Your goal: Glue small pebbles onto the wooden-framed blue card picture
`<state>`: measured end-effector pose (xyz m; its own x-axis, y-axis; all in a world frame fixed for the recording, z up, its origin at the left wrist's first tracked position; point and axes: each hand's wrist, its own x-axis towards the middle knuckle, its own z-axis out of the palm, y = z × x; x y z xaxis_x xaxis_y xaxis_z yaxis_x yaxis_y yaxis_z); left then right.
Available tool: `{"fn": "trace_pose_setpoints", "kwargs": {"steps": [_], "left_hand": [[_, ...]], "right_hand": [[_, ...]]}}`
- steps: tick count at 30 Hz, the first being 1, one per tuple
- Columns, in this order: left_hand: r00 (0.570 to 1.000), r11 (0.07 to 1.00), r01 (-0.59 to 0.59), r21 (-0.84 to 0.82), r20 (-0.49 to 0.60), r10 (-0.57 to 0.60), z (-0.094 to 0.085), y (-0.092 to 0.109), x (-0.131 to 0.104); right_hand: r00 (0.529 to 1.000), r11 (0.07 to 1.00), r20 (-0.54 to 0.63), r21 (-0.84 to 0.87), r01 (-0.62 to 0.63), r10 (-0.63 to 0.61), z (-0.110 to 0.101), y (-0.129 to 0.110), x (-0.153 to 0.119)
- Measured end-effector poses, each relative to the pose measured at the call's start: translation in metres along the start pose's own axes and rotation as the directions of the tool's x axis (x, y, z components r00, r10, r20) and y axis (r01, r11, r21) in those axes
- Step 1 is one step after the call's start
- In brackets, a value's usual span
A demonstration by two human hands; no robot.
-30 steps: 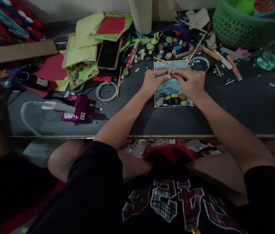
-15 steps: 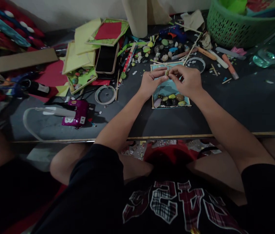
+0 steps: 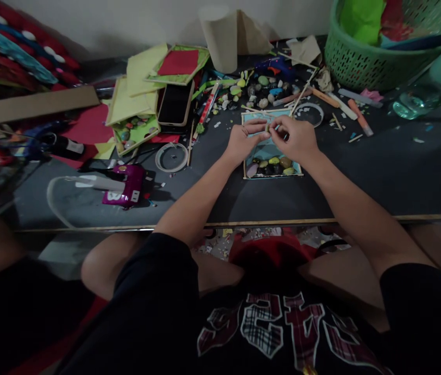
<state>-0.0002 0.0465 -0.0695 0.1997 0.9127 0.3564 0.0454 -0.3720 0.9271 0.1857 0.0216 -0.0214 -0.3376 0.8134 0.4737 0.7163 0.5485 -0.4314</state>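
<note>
Above a light-blue panel [image 3: 271,150] edged with thin sticks, both my hands meet fingertip to fingertip. A small yellowish-green pebble [image 3: 267,128] shows between them. My left hand [image 3: 246,139] pinches it from the left with thumb and fingers. My right hand [image 3: 295,137] is closed on its other side, its fingertips partly hiding it. Along the panel's near edge lies a row of painted pebbles [image 3: 274,167], black, yellow, brown and pale purple. The hands cover part of the panel's upper half.
Loose pebbles [image 3: 264,89] lie behind the panel, with glue guns and a tape roll [image 3: 171,157] about. At left are a phone [image 3: 174,104], framed yellow cards [image 3: 132,107] and a purple power socket [image 3: 126,188]. A green basket [image 3: 364,65] and clear bottle [image 3: 415,101] stand right.
The view has tilted slightly, so the table sits a little lower in the picture. Both hands keep hold of the pebble, with only slight finger movement.
</note>
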Motion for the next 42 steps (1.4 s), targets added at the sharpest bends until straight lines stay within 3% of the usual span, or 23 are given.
{"fn": "trace_pose_setpoints", "kwargs": {"steps": [7,15,19,27,34,42], "left_hand": [[0.997,0.999,0.028,-0.014,0.071,-0.027,0.000,0.004,-0.001],[0.995,0.999,-0.026,0.043,0.093,0.022,0.002,0.007,0.002],[0.998,0.998,-0.028,0.052,0.065,0.024,0.004,0.006,0.003],[0.999,0.995,0.032,-0.094,-0.024,-0.035,0.004,0.001,0.003],[0.999,0.999,0.014,0.049,-0.050,-0.011,0.002,-0.001,0.001],[0.999,0.994,0.038,0.098,-0.039,-0.035,0.003,0.003,0.001]], "right_hand": [[0.988,0.993,0.154,-0.117,0.018,0.000,0.002,0.000,0.001],[0.982,0.974,0.186,-0.225,0.013,0.030,0.004,-0.001,0.005],[0.989,0.982,0.140,-0.187,-0.012,0.039,0.003,-0.001,0.005],[0.998,0.989,-0.060,0.144,-0.019,0.028,0.008,0.008,0.001],[0.999,0.988,-0.035,0.154,0.024,-0.019,0.001,0.011,0.003],[0.999,0.995,0.001,0.090,0.048,-0.048,-0.004,0.010,0.002]]}}
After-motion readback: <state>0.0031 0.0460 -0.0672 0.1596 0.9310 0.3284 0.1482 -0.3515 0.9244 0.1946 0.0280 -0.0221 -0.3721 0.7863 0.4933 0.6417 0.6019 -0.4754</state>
